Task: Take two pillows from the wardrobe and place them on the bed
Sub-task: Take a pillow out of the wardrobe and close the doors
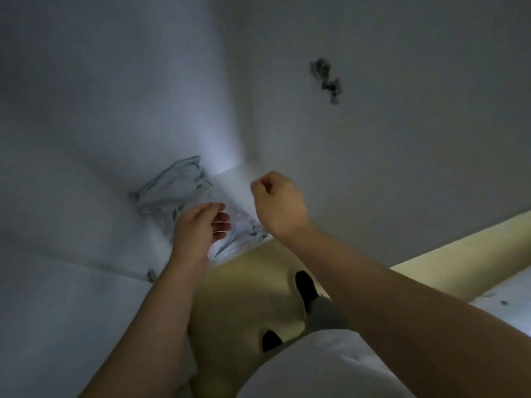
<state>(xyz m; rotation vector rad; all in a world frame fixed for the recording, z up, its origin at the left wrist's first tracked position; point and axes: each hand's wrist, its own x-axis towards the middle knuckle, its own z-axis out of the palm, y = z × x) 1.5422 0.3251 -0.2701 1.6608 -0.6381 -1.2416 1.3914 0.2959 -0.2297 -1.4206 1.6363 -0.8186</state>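
Pillow (175, 193) looks soft and light, best grabbed by its edge; left hand (198, 228) hovers half-curled, right hand (277, 202) fisted, empty.

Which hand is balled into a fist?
The right hand, fingers curled tight on nothing; the left hand hangs loosely open near the white patterned fabric.

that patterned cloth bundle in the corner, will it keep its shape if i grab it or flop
Probably floppy: the patterned cloth bundle lies creased and crumpled in the corner, so it should sag from wherever it is gripped. Likely light for its size, since its folds look thin and soft.
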